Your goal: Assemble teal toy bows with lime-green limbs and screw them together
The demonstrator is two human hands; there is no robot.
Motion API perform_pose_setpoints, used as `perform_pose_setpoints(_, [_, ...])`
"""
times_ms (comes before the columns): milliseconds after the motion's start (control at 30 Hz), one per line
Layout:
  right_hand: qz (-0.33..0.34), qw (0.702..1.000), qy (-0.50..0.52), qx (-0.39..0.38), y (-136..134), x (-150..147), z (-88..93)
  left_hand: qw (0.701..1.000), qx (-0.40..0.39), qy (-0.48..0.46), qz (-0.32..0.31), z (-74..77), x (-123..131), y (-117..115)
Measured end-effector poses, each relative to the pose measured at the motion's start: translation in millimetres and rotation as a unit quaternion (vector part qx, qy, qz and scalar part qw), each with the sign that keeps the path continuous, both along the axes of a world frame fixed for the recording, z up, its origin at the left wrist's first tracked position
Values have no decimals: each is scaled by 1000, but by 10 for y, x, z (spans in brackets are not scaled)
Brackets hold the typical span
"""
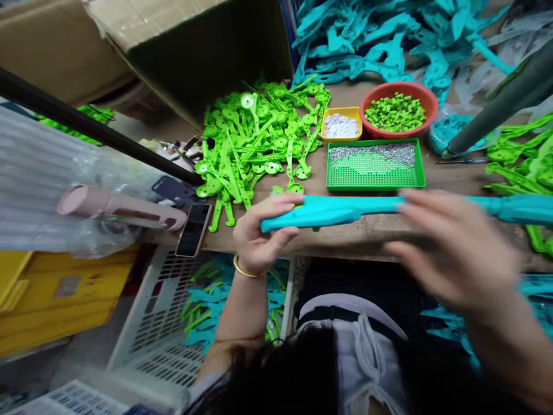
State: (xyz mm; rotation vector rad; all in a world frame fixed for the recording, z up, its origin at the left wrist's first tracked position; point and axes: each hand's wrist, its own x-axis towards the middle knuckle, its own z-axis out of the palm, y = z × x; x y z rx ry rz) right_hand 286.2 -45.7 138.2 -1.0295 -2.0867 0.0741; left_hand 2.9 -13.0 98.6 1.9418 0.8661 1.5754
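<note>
A long turquoise plastic piece (328, 212) lies level across the view above the bench's front edge and runs out past the right side. Its left end is in my left hand (257, 236), the fingers behind and the thumb in front; a bit of lime green shows by those fingers. My right hand (462, 253) is smeared by motion. Its fingers overlap the piece's middle while the thumb hangs lower, apart from it; whether they grip cannot be told. Just beyond is a green perforated tray (375, 187) with small silvery metal pieces (389, 153).
Lime green plastic parts (246, 141) are heaped at the left. A yellow tray (323, 128) with white bits and a red bowl (433, 104) stand behind. A phone (193, 229) and pink tumbler (125, 208) lie left. Dark poles (496, 95) slant in. A white crate (142, 328) sits below.
</note>
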Motion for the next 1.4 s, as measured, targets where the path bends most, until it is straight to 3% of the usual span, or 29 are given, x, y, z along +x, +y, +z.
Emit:
perform_pose_setpoints(67, [84, 996, -35, 21, 144, -397, -71, 1000, 11, 4, 5, 53, 114, -87])
perform_pose_setpoints(167, [131, 990, 38, 45, 337, -696, -148, 999, 18, 27, 33, 74, 127, -120])
perform_pose_setpoints(300, [164, 982, 89, 4, 409, -635, -50, 982, -27, 184, 20, 24, -48, -20])
perform_pose_setpoints(433, [181, 983, 4, -17, 387, -506, 43, 973, -58, 222, -38, -17, -121, 51])
perform_pose_setpoints(533, [177, 983, -45, 7, 418, -478, -20, 955, -47, 291, -35, 58, -103, 13])
perform_pose_setpoints(733, [191, 981, -36, 10, 490, -650, -192, 912, -79, 403, 1, 215, -122, -93])
perform_pose_setpoints(867, [138, 989, -39, 30, 375, -623, -158, 925, -137, 353, 34, 38, -343, -118])
perform_pose_setpoints(900, [104, 994, -12, 43, 343, -513, -154, 925, -164, 336, 60, -37, -453, -137])
perform_pose_setpoints(967, [-26, 988, 110, 101, 317, -143, -208, 914, -229, 308, 127, -212, -721, -200])
perform_pose_setpoints(1000, [-129, 958, 204, 153, 334, 100, -278, 902, -251, 307, 169, -307, -862, -241])
perform_pose_setpoints(1033, [-230, 907, 282, 211, 377, 359, -380, 892, -254, 306, 212, -402, -996, -285])
perform_pose_setpoints(1067, [-279, 888, 291, 222, 443, 613, -509, 885, -250, 298, 254, -497, -1115, -329])
perform_pose_setpoints(1133, [-288, 938, 183, 60, 621, 1028, -813, 881, -240, 286, 291, -670, -1286, -403])
perform_pose_setpoints(1233, [-215, 969, 90, -83, 854, 1248, -1187, 873, -207, 263, 354, -846, -1367, -459])
perform_pose_setpoints(1300, [-212, 964, 74, -142, 897, 1153, -1275, 856, -168, 235, 429, -866, -1307, -461])
perform_pose_setpoints(1400, [-228, 944, 123, -207, 795, 848, -1196, 818, -47, 177, 546, -718, -986, -428])
